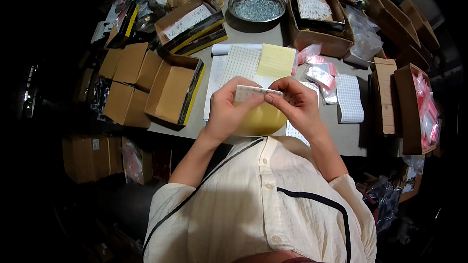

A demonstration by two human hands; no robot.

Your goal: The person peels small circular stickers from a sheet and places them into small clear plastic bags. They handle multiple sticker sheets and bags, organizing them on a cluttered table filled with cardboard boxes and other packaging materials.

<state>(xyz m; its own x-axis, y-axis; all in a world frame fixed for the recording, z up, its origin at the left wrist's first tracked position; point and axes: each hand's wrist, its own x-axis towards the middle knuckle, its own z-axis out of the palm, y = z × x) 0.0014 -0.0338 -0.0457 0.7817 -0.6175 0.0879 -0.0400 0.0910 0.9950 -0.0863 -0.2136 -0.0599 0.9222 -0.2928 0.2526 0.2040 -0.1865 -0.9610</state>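
Close in front of my chest, a sheet of small printed labels (263, 122) with a yellow backing is bent over between my hands. Its white printed edge faces up. My left hand (228, 106) grips the sheet's left side, thumb stretched across it. At the top right edge, thumb and fingertips of my right hand (301, 104) are pinched together on the sheet; whether a single label is between them is too small to tell. Beyond the hands lie a yellow sheet (277, 61) and a white label sheet (241, 62), on top of other papers.
An open cardboard box (171, 92) stands left. At the back are a metal bowl of small metal parts (257, 9) and a box of white pieces (314, 9). Small plastic bags (321, 75), a checkered sheet (350, 98) and a carton of red-edged bags (425, 112) lie right.
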